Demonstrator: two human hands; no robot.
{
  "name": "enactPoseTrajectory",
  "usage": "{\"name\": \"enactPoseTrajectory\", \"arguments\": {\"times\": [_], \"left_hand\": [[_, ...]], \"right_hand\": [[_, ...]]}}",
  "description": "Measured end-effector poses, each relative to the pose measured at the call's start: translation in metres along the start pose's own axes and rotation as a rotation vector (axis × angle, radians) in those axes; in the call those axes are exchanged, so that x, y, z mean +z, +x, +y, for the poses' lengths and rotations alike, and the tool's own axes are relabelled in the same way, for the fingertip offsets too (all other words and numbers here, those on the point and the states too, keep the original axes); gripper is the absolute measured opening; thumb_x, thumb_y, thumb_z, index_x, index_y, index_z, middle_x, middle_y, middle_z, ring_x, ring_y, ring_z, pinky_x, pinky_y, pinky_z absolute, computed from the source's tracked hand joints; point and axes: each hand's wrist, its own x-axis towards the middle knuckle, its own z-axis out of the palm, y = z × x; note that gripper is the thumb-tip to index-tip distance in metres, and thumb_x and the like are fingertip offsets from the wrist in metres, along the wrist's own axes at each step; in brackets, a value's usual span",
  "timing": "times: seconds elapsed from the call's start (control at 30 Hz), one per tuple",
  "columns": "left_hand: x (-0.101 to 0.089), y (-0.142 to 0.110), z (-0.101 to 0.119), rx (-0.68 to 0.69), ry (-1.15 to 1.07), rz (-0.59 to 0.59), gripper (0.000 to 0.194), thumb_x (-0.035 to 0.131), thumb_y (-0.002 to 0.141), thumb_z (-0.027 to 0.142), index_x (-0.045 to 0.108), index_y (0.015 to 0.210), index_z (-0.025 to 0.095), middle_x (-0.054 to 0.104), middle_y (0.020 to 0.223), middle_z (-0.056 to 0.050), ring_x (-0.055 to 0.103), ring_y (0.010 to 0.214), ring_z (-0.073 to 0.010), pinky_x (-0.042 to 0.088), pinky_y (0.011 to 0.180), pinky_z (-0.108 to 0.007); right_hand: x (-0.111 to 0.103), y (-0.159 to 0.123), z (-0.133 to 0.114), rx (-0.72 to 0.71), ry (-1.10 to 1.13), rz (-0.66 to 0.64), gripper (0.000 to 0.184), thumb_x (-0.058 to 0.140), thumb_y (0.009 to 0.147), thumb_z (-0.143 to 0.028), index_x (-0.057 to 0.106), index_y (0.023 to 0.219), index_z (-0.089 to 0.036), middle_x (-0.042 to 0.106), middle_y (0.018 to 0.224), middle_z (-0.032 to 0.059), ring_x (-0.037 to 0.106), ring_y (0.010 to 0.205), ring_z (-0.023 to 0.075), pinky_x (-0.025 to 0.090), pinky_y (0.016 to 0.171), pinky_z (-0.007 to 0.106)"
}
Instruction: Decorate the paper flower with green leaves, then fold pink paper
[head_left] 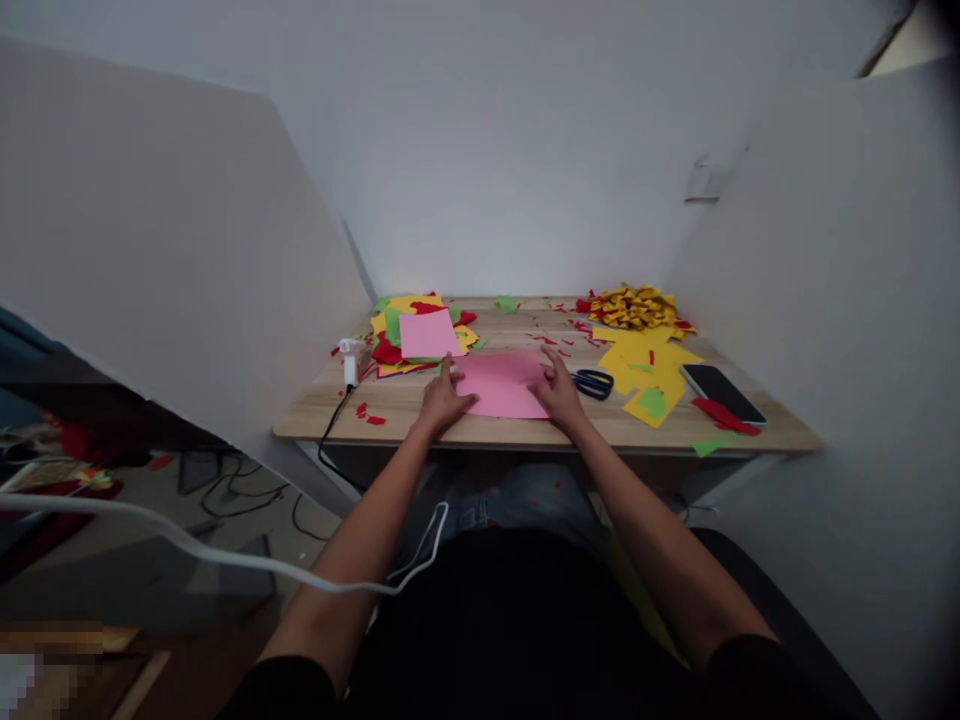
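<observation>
A pink sheet of paper point(501, 385) lies at the front middle of the wooden table, bowed a little. My left hand point(444, 400) holds its left edge, with the thumb on top and the index finger along the far corner. On the opposite edge, my right hand point(559, 393) grips the sheet the same way. Just beyond the right hand rest dark-handled scissors point(594, 384), their blades partly hidden by the hand. Behind my left hand, a smaller pink square of paper point(430, 334) sits on a pile of coloured scraps.
Yellow paper pieces point(649, 362) and a heap of folded yellow strips point(632, 307) lie at the right. Near the right edge is a phone point(721, 392) beside a red scrap. A white plug adapter point(350, 362) with a black cable stands at the left. Partitions flank the table point(510, 432).
</observation>
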Motion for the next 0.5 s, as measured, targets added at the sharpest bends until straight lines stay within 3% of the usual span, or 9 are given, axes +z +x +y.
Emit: {"name": "enactPoseTrajectory", "arguments": {"times": [0.07,0.17,0.3,0.5], "left_hand": [[0.007,0.011,-0.001,-0.031,-0.191,0.082,0.095,0.076,0.073,0.03,0.027,0.155,0.028,0.068,0.112,-0.006,0.064,0.106,-0.021,0.048,0.102,-0.044],[0.013,0.025,-0.001,-0.063,-0.379,0.151,0.078,0.073,0.076,0.03,0.04,0.147,0.026,0.063,0.118,-0.008,0.064,0.094,-0.0157,0.055,0.091,-0.039],[0.01,0.025,-0.002,-0.06,-0.572,0.107,0.066,0.08,0.068,0.036,0.057,0.126,0.016,0.067,0.117,-0.013,0.067,0.089,-0.018,0.058,0.085,-0.038],[0.003,0.014,-0.001,-0.044,-0.715,0.071,0.056,0.084,0.06,0.039,0.065,0.106,0.012,0.073,0.109,-0.015,0.069,0.095,-0.0236,0.056,0.09,-0.04]], "right_hand": [[0.001,0.011,0.002,0.004,0.119,0.055,0.09,0.05,0.088,-0.045,0.009,0.161,-0.012,0.071,0.117,0.0131,0.07,0.099,0.0239,0.055,0.088,0.04],[0.001,0.03,0.009,0.023,0.263,0.123,0.084,0.05,0.087,-0.056,0.028,0.155,-0.011,0.072,0.115,0.0142,0.072,0.094,0.0236,0.056,0.085,0.04],[0.002,0.039,0.023,0.086,0.383,0.167,0.071,0.054,0.086,-0.06,0.053,0.135,-0.01,0.074,0.107,0.0137,0.072,0.084,0.024,0.058,0.08,0.042],[0.009,0.033,0.032,0.143,0.443,0.167,0.037,0.065,0.093,-0.04,0.063,0.119,-0.015,0.069,0.114,0.0088,0.068,0.096,0.0206,0.057,0.085,0.041]]}}
